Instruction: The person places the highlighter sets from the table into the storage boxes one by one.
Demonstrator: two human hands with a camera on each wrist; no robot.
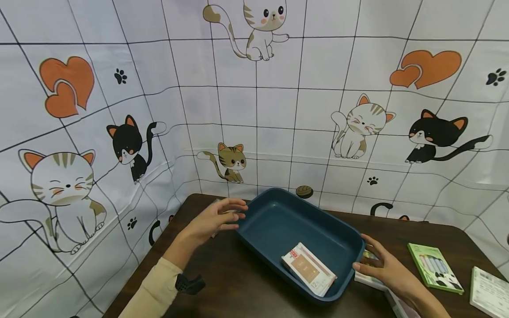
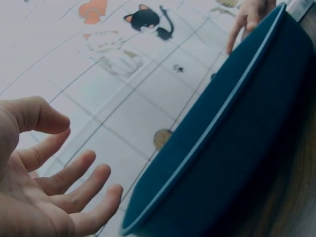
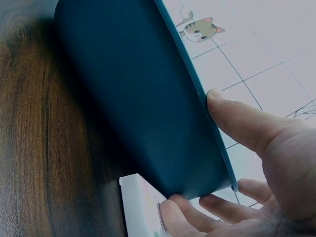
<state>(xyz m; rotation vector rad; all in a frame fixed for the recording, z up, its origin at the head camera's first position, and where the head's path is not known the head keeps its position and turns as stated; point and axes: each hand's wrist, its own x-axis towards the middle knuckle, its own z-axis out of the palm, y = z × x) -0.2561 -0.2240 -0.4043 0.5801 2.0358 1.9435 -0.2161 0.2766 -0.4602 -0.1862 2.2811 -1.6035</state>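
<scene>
A dark blue rectangular plastic bin (image 1: pixel 294 221) stands at an angle on the table. Inside its near right part lies a white and tan small box (image 1: pixel 309 269). My left hand (image 1: pixel 216 218) hovers beside the bin's far left end with fingers spread; in the left wrist view a gap separates that hand (image 2: pixel 54 192) from the bin (image 2: pixel 232 133). At the opposite end, my right hand (image 1: pixel 383 265) touches the corner. The right wrist view shows its thumb (image 3: pixel 237 116) against the rim and its fingers (image 3: pixel 227 210) by the bin's outer wall, beside a white box (image 3: pixel 140 207).
Right of the bin lie a green box (image 1: pixel 435 267) with a picture of coloured sticks and a white printed box (image 1: pixel 491 291). Another white box (image 1: pixel 371 282) sits partly under my right hand. A cat-patterned sheet (image 1: pixel 274 106) hangs behind the dark wooden table (image 1: pixel 226 278).
</scene>
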